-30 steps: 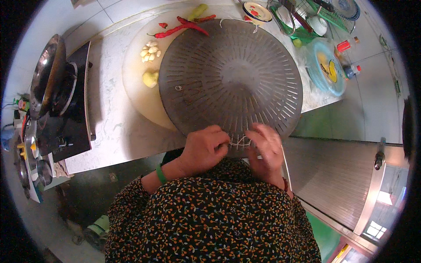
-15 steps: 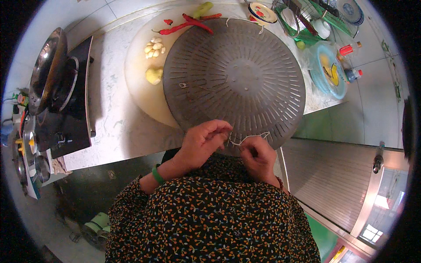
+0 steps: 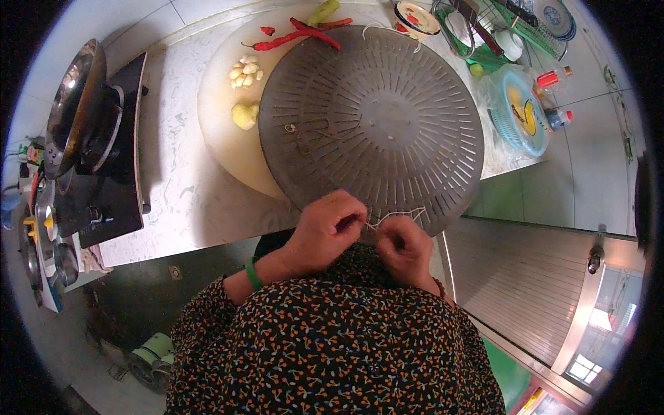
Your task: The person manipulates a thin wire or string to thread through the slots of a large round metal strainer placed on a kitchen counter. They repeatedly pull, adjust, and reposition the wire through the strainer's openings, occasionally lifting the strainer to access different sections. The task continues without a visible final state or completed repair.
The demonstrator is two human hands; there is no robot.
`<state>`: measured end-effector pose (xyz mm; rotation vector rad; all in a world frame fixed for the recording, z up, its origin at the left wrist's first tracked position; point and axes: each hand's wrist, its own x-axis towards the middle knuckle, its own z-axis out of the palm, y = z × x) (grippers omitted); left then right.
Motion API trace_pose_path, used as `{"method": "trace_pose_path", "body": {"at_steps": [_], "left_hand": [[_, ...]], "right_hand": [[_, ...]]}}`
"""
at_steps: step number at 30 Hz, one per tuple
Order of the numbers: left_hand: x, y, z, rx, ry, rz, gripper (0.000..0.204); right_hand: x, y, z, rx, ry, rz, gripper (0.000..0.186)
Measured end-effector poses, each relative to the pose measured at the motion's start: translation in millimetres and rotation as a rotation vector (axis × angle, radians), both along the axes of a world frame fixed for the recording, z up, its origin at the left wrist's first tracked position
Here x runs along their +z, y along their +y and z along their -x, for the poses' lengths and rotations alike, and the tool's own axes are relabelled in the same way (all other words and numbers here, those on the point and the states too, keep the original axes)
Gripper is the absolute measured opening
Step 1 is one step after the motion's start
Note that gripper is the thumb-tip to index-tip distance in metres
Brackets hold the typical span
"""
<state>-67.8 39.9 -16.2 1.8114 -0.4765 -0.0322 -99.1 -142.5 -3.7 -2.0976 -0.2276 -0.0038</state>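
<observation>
A large round dark-grey slotted steamer plate (image 3: 387, 121) lies on the counter, its near edge by my hands. White string (image 3: 404, 215) is at that edge, with a loose loop lying on the plate. My left hand (image 3: 326, 225) is curled with thumb and fingers pinched together, and the string runs toward its fingertips. My right hand (image 3: 407, 250) is closed just beside it, pinching the string below the loop. The fingertips hide where the string meets the rim. Another string arc (image 3: 391, 30) is at the plate's far edge.
The plate partly covers a round pale cutting board (image 3: 218, 117) bearing red chillies (image 3: 283, 43), peeled garlic (image 3: 245, 71) and ginger (image 3: 245, 116). A wok (image 3: 75, 107) stands on a black stove (image 3: 104, 214) at left. At right are a blue basket (image 3: 508, 124) and a dish rack (image 3: 484, 59).
My left hand has turned a little, its fingers curling closer together near the string. The right hand stays nearly in place. The whole view has shifted slightly.
</observation>
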Motion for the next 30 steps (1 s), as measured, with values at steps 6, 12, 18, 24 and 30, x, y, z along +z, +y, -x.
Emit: {"method": "trace_pose_path", "body": {"at_steps": [6,12,18,24,30], "left_hand": [[12,1,4,0.053,0.263,0.182,0.017],[5,-7,4,-0.104,0.125,0.147,0.017],[-2,-5,2,-0.106,0.018,0.039,0.009],[-5,-10,5,-0.031,-0.035,-0.057,0.009],[3,-4,-1,0.051,0.222,0.105,0.015]], "right_hand": [[0,-2,1,-0.069,-0.028,-0.031,0.016],[1,-3,1,-0.002,-0.039,0.010,0.017],[-2,-3,4,0.021,-0.042,0.056,0.019],[0,-2,2,0.043,-0.137,0.097,0.020],[13,-11,-3,-0.004,-0.016,-0.073,0.015]]}}
